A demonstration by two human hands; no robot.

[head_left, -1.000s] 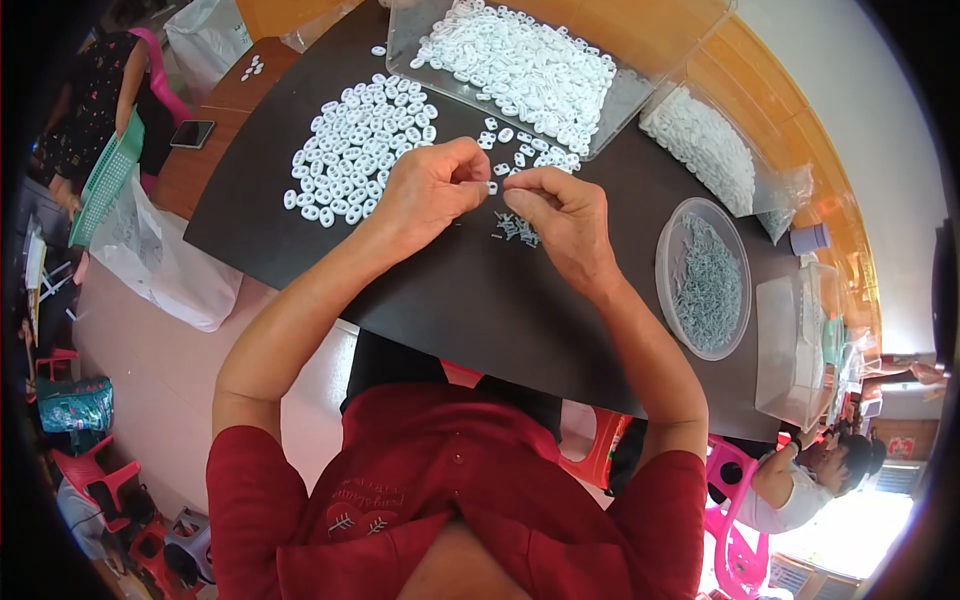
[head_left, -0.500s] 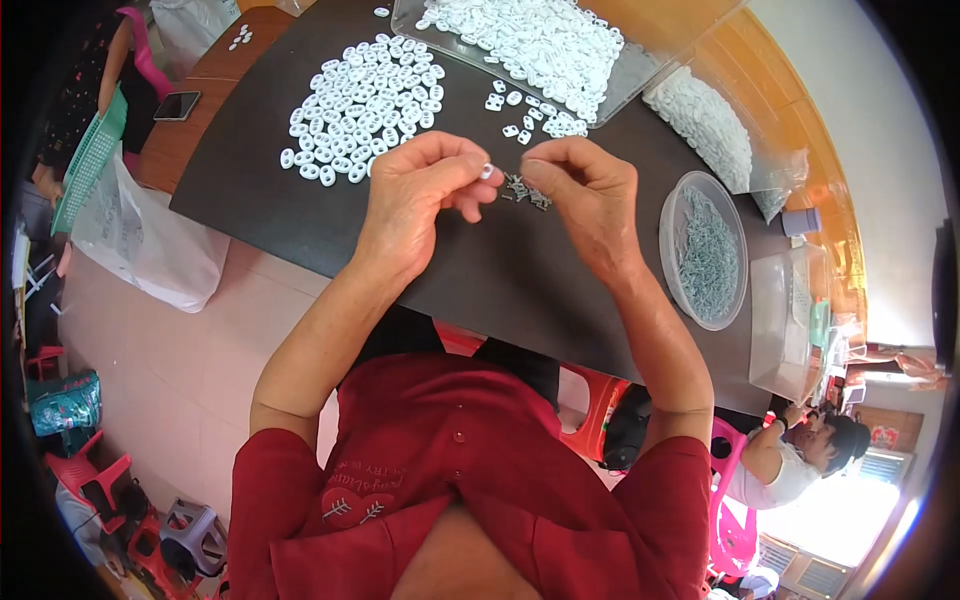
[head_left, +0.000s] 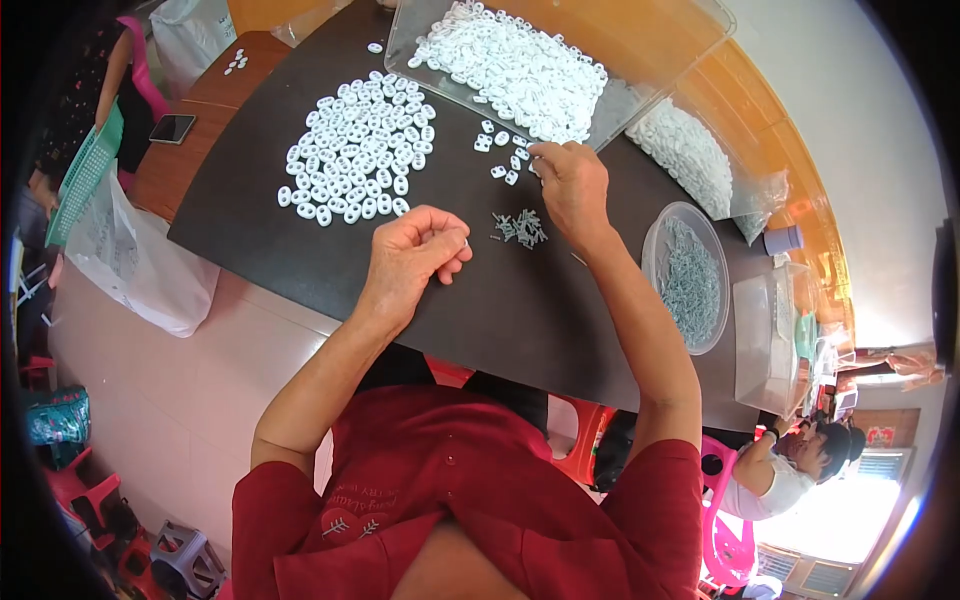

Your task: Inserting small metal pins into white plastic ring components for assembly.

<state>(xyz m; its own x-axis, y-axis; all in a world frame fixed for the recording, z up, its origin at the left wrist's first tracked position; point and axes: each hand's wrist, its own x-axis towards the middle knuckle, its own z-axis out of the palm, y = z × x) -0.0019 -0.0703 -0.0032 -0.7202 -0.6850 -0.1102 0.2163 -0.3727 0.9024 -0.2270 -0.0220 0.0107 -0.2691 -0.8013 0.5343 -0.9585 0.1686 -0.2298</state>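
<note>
My left hand (head_left: 420, 252) hovers over the dark table, thumb and fingers pinched on a small white two-holed plastic piece, mostly hidden with only a sliver showing. Farther up and to the right, my right hand (head_left: 572, 190) reaches down with bent fingers closed at a white piece on the edge of a small loose group of white two-holed pieces (head_left: 501, 139). Between the hands lies a little heap of small metal screws (head_left: 520, 229). At the left, many white oval two-holed pieces (head_left: 355, 150) are spread in a round patch on the table.
A clear bin (head_left: 620, 112) of white pieces stands at the back, a bag of white pieces (head_left: 685, 150) beside it. On the right are a round tub of screws (head_left: 652, 262) and an empty clear box (head_left: 765, 345). Other people sit at left and far right.
My right hand has moved from the screw heap up to the loose white pieces. My left hand has drawn lower and slightly left, its white piece now mostly hidden.
</note>
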